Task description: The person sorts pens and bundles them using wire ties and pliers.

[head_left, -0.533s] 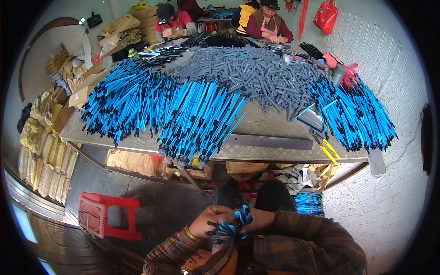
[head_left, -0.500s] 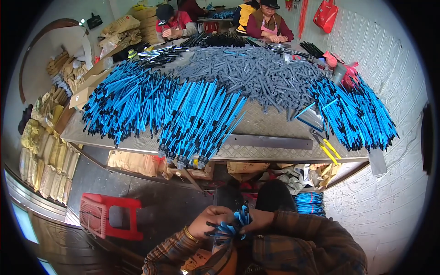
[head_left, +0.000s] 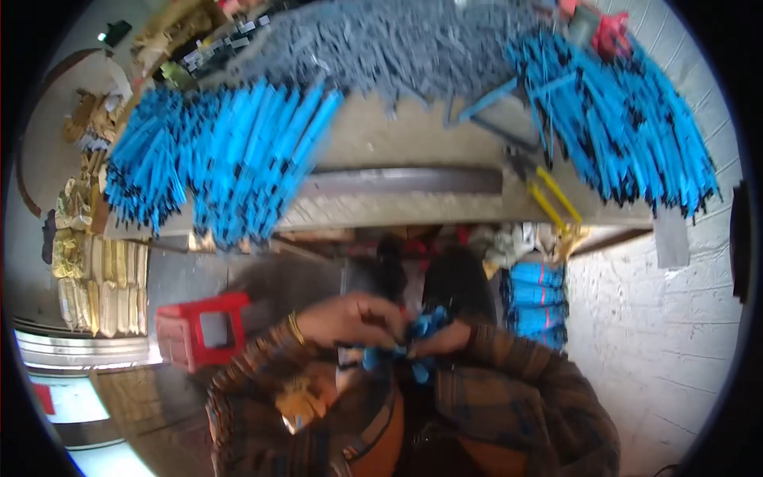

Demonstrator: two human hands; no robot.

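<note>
Over my lap, both hands are closed at a small bundle of blue rods with black ends [head_left: 429, 319]. My left hand [head_left: 354, 319], with a gold bracelet at the wrist, reaches across from the left, its bent fingers at the near side of the bundle. On the other side my right hand [head_left: 442, 340] grips the rods, fingers curled toward the left hand. Motion blur smears the fingertips, so their exact hold on single rods is unclear. Brown plaid sleeves cover both forearms.
Ahead stands a worktable [head_left: 429, 208] with heaps of blue rods [head_left: 262, 151] at left, more blue rods [head_left: 628, 127] at right, and grey plastic parts [head_left: 389, 52] behind. Yellow-handled pliers [head_left: 548, 195] and a dark metal bar [head_left: 405, 181] lie near its edge. A red stool [head_left: 203, 332] is leftward.
My view has tilted downward and shifted, so the table sits higher and the people across it are out of frame. Both hands still hold the bundle; the left now lies more across it.
</note>
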